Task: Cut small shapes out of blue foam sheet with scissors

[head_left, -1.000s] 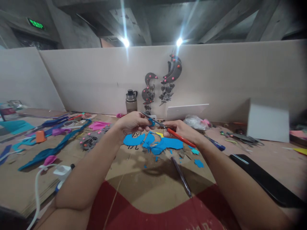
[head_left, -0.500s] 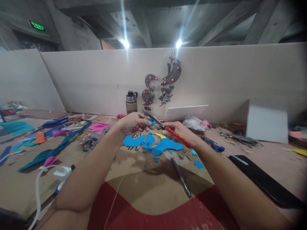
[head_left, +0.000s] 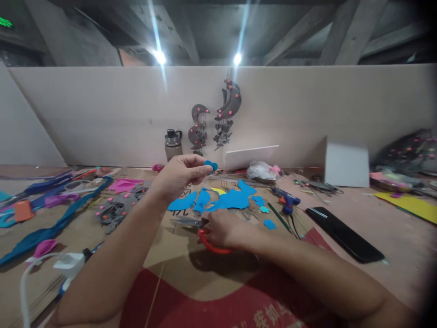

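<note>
My left hand [head_left: 186,173] pinches a small blue cut-out piece [head_left: 211,166] between thumb and fingers, raised above the table. Lower and to the right, my right hand [head_left: 223,228] is closed around red-handled scissors [head_left: 213,248], whose blades point left over the cardboard. Blue sheets and scraps [head_left: 235,198] lie just beyond my right hand, with a yellow piece [head_left: 218,191] among them. Two small blue flower-like shapes [head_left: 269,224] rest to the right of the scraps.
A black phone [head_left: 344,234] and a blue glue gun [head_left: 288,200] lie on the right. Grey felt pieces with pink dots [head_left: 118,207], blue strips [head_left: 64,228] and a white cable [head_left: 23,291] are on the left. A bottle [head_left: 173,146] stands at the back.
My right hand has moved down and toward me with the scissors, away from the blue piece. My left hand still holds that piece. The view has turned right.
</note>
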A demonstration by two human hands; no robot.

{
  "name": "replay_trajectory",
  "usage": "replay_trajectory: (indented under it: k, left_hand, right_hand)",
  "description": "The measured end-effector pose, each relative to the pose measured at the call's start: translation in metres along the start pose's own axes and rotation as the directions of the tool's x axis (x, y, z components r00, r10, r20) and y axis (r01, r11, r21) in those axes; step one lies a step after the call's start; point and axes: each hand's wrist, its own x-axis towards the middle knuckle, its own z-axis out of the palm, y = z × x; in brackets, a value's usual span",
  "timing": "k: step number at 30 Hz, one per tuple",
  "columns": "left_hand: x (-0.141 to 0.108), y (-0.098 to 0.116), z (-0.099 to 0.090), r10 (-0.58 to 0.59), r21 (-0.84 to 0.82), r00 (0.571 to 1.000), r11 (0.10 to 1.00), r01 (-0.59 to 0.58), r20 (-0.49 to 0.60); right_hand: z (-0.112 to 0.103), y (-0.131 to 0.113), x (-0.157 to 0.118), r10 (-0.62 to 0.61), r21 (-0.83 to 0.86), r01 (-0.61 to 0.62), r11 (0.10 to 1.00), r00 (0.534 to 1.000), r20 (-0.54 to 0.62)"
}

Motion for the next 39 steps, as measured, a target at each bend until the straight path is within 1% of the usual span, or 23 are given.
replay_trajectory:
  k: [4, 7, 9, 10, 12, 14, 15, 16, 17, 18, 19, 20, 21, 22, 24, 26, 27, 30, 32, 35, 37, 39]
  left_hand:
    - [0.001, -0.008, 0.011, -0.011, 0.14, 1.0, 0.99, 0.013, -0.013]
    - [0.003, -0.015, 0.018, -0.037, 0.207, 0.999, 0.978, 0.037, -0.004]
    - [0.005, -0.023, 0.021, -0.047, 0.223, 0.999, 0.974, 0.042, 0.017]
    - [0.007, -0.028, 0.022, -0.049, 0.226, 0.999, 0.973, 0.043, 0.02]
    - [0.011, -0.038, 0.023, -0.057, 0.213, 0.998, 0.975, 0.055, 0.002]
    - [0.014, -0.049, 0.024, -0.083, 0.139, 0.996, 0.986, 0.086, -0.028]
    - [0.016, -0.054, 0.025, -0.094, 0.093, 0.995, 0.991, 0.097, -0.039]
    - [0.018, -0.06, 0.027, -0.097, 0.06, 0.995, 0.993, 0.099, -0.033]
    - [0.019, -0.065, 0.028, -0.091, 0.026, 0.995, 0.995, 0.092, -0.037]
    - [0.02, -0.069, 0.03, -0.096, -0.001, 0.995, 0.995, 0.096, -0.032]
    - [0.021, -0.073, 0.031, -0.104, -0.018, 0.994, 0.994, 0.104, -0.022]
    - [0.021, -0.077, 0.033, -0.11, -0.028, 0.994, 0.994, 0.11, -0.009]
    - [0.021, -0.08, 0.035, -0.118, -0.029, 0.993, 0.993, 0.118, 0.004]
    - [0.02, -0.083, 0.037, -0.125, -0.024, 0.992, 0.992, 0.125, 0.014]
    - [0.019, -0.087, 0.041, -0.132, -0.012, 0.991, 0.991, 0.132, 0.025]
    - [0.017, -0.09, 0.044, -0.14, -0.02, 0.99, 0.99, 0.14, 0.028]
    - [0.017, -0.091, 0.046, -0.147, -0.037, 0.989, 0.988, 0.148, 0.03]
    - [0.018, -0.094, 0.052, -0.193, -0.135, 0.981, 0.971, 0.196, 0.032]
    - [0.019, -0.097, 0.055, -0.23, -0.218, 0.973, 0.949, 0.225, 0.003]
    - [0.017, -0.105, 0.055, -0.285, -0.282, 0.956, 0.925, 0.255, -0.072]
    - [0.012, -0.11, 0.053, -0.303, -0.265, 0.946, 0.928, 0.264, -0.119]
    - [0.004, -0.113, 0.051, -0.282, -0.218, 0.946, 0.945, 0.246, -0.157]
  right_hand:
    - [0.01, -0.012, -0.017, -0.031, 0.054, 0.028, 0.998, 0.997, 0.068]
    - [0.011, -0.017, -0.03, -0.128, 0.052, 0.124, 0.991, 0.988, 0.082]
    - [0.007, -0.019, -0.038, -0.182, -0.009, 0.182, 0.983, 0.982, 0.058]
    - [0.004, -0.019, -0.041, -0.196, -0.027, 0.196, 0.98, 0.98, 0.027]
    - [-0.004, -0.014, -0.047, -0.186, 0.013, 0.188, 0.982, 0.979, -0.078]
    - [-0.011, -0.003, -0.048, -0.113, 0.165, 0.15, 0.975, 0.97, -0.214]
    - [-0.015, 0.006, -0.047, -0.04, 0.27, 0.117, 0.956, 0.961, -0.275]
    - [-0.018, 0.015, -0.045, 0.042, 0.384, 0.098, 0.918, 0.939, -0.342]
    - [-0.021, 0.024, -0.042, 0.133, 0.498, 0.096, 0.862, 0.905, -0.404]
    - [-0.024, 0.033, -0.038, 0.231, 0.602, 0.11, 0.791, 0.857, -0.461]
    - [-0.026, 0.041, -0.033, 0.31, 0.677, 0.154, 0.72, 0.801, -0.512]
    - [-0.028, 0.047, -0.029, 0.353, 0.726, 0.207, 0.655, 0.766, -0.537]
    - [-0.029, 0.053, -0.024, 0.375, 0.76, 0.253, 0.599, 0.75, -0.545]
    - [-0.029, 0.057, -0.02, 0.382, 0.78, 0.285, 0.557, 0.746, -0.545]
    - [-0.028, 0.062, -0.012, 0.361, 0.794, 0.298, 0.53, 0.768, -0.529]
    - [-0.024, 0.066, -0.006, 0.347, 0.788, 0.277, 0.55, 0.782, -0.517]
    - [-0.022, 0.068, -0.003, 0.348, 0.783, 0.267, 0.562, 0.783, -0.516]
    - [-0.017, 0.078, 0.003, 0.367, 0.745, 0.227, 0.628, 0.758, -0.54]
    - [-0.017, 0.089, 0.005, 0.37, 0.704, 0.182, 0.687, 0.745, -0.554]
    - [-0.025, 0.113, 0.006, 0.38, 0.641, 0.081, 0.763, 0.747, -0.546]
    - [-0.031, 0.133, 0.004, 0.382, 0.57, -0.019, 0.822, 0.761, -0.524]
    - [-0.036, 0.151, 0.0, 0.392, 0.483, -0.135, 0.865, 0.783, -0.483]
